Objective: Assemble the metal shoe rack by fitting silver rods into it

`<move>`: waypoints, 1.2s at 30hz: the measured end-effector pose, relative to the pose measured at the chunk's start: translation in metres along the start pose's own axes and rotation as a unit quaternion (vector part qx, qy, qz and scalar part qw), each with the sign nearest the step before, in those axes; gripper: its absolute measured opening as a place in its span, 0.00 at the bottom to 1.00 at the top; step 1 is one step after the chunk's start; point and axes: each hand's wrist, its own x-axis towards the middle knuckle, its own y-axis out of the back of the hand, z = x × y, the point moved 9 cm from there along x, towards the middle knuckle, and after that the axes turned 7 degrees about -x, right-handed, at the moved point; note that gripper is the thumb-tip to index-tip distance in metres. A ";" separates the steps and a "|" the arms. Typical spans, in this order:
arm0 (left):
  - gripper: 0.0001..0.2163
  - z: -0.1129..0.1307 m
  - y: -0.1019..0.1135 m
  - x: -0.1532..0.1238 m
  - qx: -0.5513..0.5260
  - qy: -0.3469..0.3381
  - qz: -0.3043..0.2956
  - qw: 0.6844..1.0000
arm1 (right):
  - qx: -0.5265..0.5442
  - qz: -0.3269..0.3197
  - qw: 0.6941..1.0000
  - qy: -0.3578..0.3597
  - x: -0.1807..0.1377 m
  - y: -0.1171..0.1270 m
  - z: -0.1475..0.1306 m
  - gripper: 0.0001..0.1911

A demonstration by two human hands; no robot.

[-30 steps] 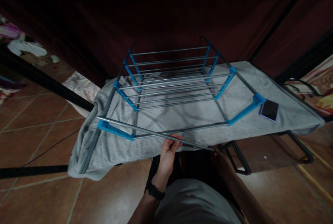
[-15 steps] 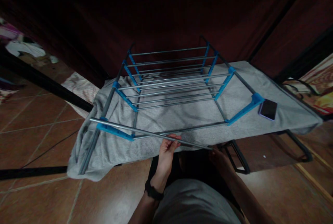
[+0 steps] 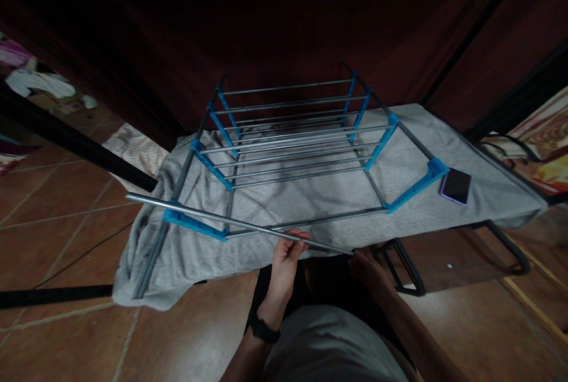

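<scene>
A thin grey metal rod (image 3: 248,226) runs slantwise in front of me. My left hand (image 3: 287,252) pinches it right of its middle, with thumb and fingers closed. At the rod's right end is my right hand (image 3: 366,266), its fingers closed on the tip and partly in shadow. The rod's far left end sticks out past a blue plastic bracket (image 3: 195,223). Beyond my hands a rack (image 3: 293,138) of grey tubes and blue plastic arms lies on a grey cloth (image 3: 350,193), with several crossbars between its sides.
A dark phone (image 3: 456,185) lies on the cloth to the right, close to another blue bracket (image 3: 437,168). A black-framed brown panel (image 3: 461,261) sits below the cloth's front edge. Dark red furniture (image 3: 275,21) stands behind; the floor is tiled (image 3: 173,323).
The rod has slid to the left, its left end now farther beyond the blue bracket. My right hand has come slightly left; my left hand stays nearly in place.
</scene>
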 end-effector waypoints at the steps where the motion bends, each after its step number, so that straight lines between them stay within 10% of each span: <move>1: 0.15 0.000 0.000 0.000 0.000 0.000 0.000 1.000 | -0.009 -0.003 1.000 0.006 -0.001 -0.002 0.000 0.23; 36: 0.14 -0.005 -0.003 0.002 0.062 -0.023 -0.014 0.998 | -0.105 -0.132 0.986 0.013 -0.013 -0.051 0.004 0.27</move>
